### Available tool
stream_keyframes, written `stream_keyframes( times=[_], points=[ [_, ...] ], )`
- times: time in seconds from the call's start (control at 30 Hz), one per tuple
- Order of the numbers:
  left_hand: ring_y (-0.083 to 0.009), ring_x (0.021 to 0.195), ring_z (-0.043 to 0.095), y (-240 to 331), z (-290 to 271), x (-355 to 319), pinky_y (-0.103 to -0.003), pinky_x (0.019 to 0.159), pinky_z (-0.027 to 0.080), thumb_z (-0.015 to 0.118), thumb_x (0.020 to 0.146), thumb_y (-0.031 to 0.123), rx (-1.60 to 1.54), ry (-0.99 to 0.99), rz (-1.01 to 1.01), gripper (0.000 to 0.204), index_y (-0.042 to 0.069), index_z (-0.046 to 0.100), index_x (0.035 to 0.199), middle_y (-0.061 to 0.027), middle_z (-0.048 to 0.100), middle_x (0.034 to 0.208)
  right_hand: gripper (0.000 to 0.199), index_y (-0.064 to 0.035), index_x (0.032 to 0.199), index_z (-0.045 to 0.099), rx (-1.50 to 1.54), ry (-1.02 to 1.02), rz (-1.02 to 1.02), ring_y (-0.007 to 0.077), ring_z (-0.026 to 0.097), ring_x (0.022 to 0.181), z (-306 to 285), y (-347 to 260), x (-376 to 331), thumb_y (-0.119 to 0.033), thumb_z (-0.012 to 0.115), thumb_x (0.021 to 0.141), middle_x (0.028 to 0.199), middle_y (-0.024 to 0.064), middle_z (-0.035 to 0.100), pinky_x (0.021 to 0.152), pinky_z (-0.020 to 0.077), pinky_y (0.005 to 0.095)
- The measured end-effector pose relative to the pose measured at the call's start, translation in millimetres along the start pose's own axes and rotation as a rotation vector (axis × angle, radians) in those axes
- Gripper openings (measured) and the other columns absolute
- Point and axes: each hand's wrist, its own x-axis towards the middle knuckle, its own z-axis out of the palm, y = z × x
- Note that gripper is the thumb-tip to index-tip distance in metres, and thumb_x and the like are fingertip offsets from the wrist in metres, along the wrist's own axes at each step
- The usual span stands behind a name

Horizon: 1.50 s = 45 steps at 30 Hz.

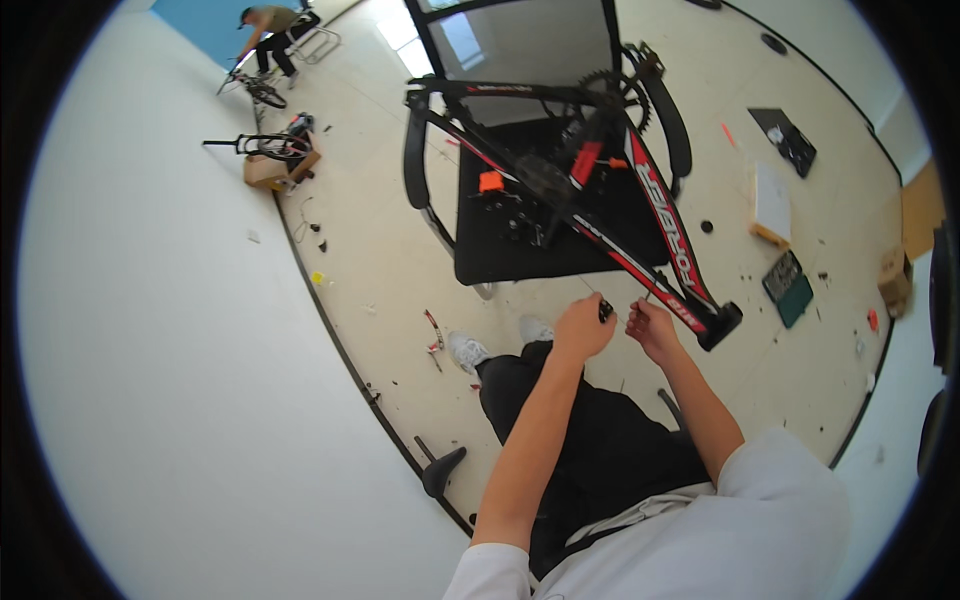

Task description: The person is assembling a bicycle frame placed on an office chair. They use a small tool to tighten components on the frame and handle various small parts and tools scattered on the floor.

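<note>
Currently both hands are working close together just below the lower end of the bike frame [640, 215], which is lying across a black mat [520, 240] on the floor. Left hand [583, 327] is curling shut around a small dark part [605, 311], fingers pinching it. Right hand [652, 328] is closing narrowly on a thin tool or pin [646, 298] — too small to tell which — pointing up toward the frame's black tube end [722, 325]. Hands are near each other, not touching.

Frame is black and red with white lettering, chainring [618, 97] sitting at its far end. An orange part [491, 181] and loose small bits are lying on the mat beside it. A green case [789, 287] and a white box [771, 203] are sitting on the floor to the right, well apart from the hands. The person is sitting, wearing black trousers and white shoes [467, 351]. Another person [265, 35] is crouching over a second bike far off, top left.
</note>
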Motion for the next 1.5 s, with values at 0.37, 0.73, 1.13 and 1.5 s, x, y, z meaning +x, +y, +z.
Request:
stream_keyframes(
  times=[0.37, 0.73, 1.13, 1.5],
  points=[
    [-0.043, 0.084, 0.062, -6, -18, -19, -0.047, 0.072, 0.049, 0.063, 0.083, 0.03, -0.119, 0.139, -0.092, 0.032, 0.0, 0.057, 0.092, -0.0229, 0.065, 0.084, 0.028, -0.003, 0.101, 0.058, -0.331, -0.23, -0.048, 0.0122, 0.052, 0.061, 58, -10, -35, -0.028, 0.047, 0.1, 0.066, 0.0006, 0.051, 0.059, 0.0445, 0.028],
    [-0.0381, 0.074, 0.063, -9, -9, -7, -0.043, 0.067, 0.048, 0.055, 0.092, 0.032, -0.465, 0.41, -0.217, 0.035, -0.002, 0.053, 0.099, -0.02, 0.063, 0.077, 0.028, -0.0017, 0.093, 0.054, -0.314, -0.509, -0.147, 0.0135, 0.044, 0.055, 95, -51, -82, -0.028, 0.045, 0.1, 0.059, 0.0012, 0.044, 0.057, 0.0388, 0.0286],
    [-0.011, 0.043, 0.047, -14, 1, 14, -0.027, 0.039, 0.035, 0.049, 0.097, 0.033, -0.933, 0.322, -0.25, 0.03, 0.003, 0.052, 0.091, -0.0052, 0.055, 0.065, 0.028, -0.0033, 0.087, 0.052, -0.154, -0.687, 0.042, 0.0118, 0.031, 0.048, 89, -60, -92, -0.026, 0.044, 0.1, 0.054, -0.0013, 0.033, 0.051, 0.0298, 0.0281],
    [-0.0237, 0.064, 0.057, -7, 4, 13, -0.035, 0.06, 0.044, 0.048, 0.097, 0.03, -0.726, 0.372, -0.105, 0.032, -0.001, 0.056, 0.095, -0.0137, 0.06, 0.076, 0.027, -0.0045, 0.089, 0.05, -0.183, -0.711, 0.045, 0.0109, 0.03, 0.048, 92, -54, -87, -0.027, 0.042, 0.1, 0.055, -0.002, 0.033, 0.051, 0.0277, 0.0273]
  ],
)
